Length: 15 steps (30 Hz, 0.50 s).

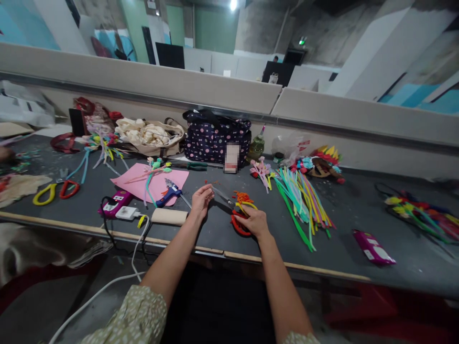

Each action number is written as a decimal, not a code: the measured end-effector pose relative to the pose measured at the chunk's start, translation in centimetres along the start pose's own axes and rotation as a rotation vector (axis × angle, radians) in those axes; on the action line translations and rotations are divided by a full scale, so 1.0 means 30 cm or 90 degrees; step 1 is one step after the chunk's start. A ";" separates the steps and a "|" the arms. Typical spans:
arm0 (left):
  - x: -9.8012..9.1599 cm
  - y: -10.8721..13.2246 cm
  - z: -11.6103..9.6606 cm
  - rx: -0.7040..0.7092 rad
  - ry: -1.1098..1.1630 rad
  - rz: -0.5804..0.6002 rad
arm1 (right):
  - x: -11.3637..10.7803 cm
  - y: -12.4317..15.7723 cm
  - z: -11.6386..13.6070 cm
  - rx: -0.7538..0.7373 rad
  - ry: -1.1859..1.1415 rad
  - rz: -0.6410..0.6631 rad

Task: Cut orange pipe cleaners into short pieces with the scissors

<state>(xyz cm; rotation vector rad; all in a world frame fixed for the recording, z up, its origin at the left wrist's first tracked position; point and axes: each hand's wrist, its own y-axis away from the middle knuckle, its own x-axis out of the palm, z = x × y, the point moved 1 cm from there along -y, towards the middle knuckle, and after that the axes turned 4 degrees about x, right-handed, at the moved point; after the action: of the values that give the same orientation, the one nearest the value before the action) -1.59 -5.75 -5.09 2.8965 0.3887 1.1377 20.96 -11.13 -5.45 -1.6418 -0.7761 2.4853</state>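
My right hand (255, 220) grips a pair of scissors (241, 229) by its red and yellow handles. The blades point up and left, towards my left hand (202, 198). There the fingertips are pinched together near the blade tips, and what they hold is too small to make out. A small heap of orange cut pieces (243, 196) lies just beyond the scissors. Left of my left wrist are a cardboard tube (169, 217) and a blue glue gun (168, 193), which rests on a pink sheet (179, 177).
Pipe cleaners (299, 196) lie in a bundle on the right, with a purple packet (374, 247) beyond. A patterned bag (217, 138) stands at the back. Farther left are another scissors (57, 191), a power bank-like purple item (116, 204) and a white cable (135, 251).
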 end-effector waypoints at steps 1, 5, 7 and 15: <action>-0.001 -0.002 0.001 0.001 0.002 0.002 | 0.001 0.000 0.000 0.000 0.001 0.002; -0.004 -0.008 0.003 0.002 0.003 0.006 | 0.003 -0.001 -0.002 0.005 0.005 0.004; -0.004 -0.008 0.003 0.000 0.001 0.009 | 0.004 -0.001 -0.003 0.008 0.007 0.004; 0.006 0.003 -0.009 0.001 -0.005 0.001 | 0.003 0.001 0.000 0.009 0.010 0.007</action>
<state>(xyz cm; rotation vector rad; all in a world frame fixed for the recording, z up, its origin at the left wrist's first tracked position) -1.62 -5.82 -4.76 2.9027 0.3872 1.1256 20.93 -11.14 -5.53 -1.6642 -0.7485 2.4766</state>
